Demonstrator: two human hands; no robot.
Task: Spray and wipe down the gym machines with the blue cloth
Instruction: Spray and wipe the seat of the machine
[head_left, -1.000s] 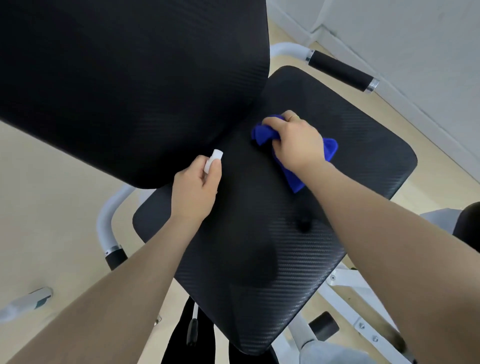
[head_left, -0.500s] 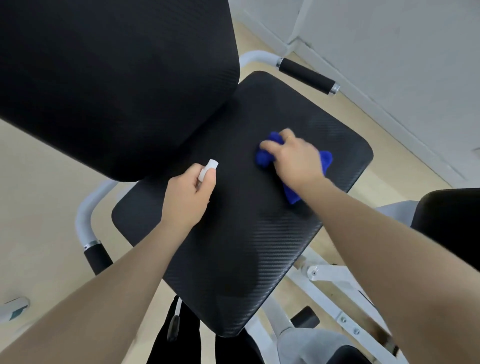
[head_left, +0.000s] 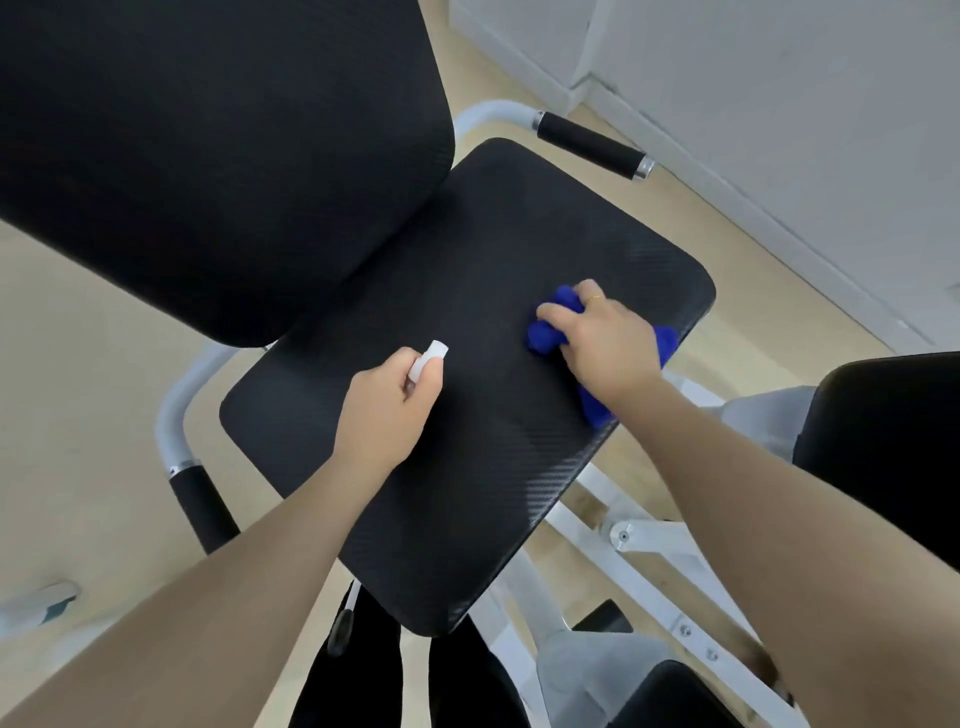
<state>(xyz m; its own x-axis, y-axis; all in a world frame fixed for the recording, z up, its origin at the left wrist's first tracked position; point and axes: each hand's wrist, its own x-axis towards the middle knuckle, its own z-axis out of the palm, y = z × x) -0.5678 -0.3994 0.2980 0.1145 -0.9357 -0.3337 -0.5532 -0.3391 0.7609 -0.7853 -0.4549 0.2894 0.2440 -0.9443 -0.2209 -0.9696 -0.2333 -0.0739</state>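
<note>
1. The right hand (head_left: 605, 343) has its fingers curled over a bunched bright blue cloth (head_left: 550, 327), pressing it down on the black, carbon-weave padded seat (head_left: 415, 312) of the gym machine; a thin gold ring sits on one finger.
2. The cloth lies at the seat's right edge, and its tail (head_left: 597, 410) reaches that edge near the wrist.
3. The left hand (head_left: 389, 410) is closed round a small white spray bottle, of which only the white nozzle (head_left: 428, 358) shows between thumb and forefinger; the hand is over the middle of the seat.
4. Open seat surface lies far and left of the cloth, up to the black padded backrest (head_left: 208, 156) that overhangs the seat's far left side.
5. A white tube with a black foam grip (head_left: 587, 143) flanks the far right corner; a second black grip (head_left: 202, 506) stands off the near left edge.
6. Against the picture half a second earlier, the cloth has travelled rightward from the seat's middle to its right edge, while the left hand holds the same grip on the bottle.
</note>
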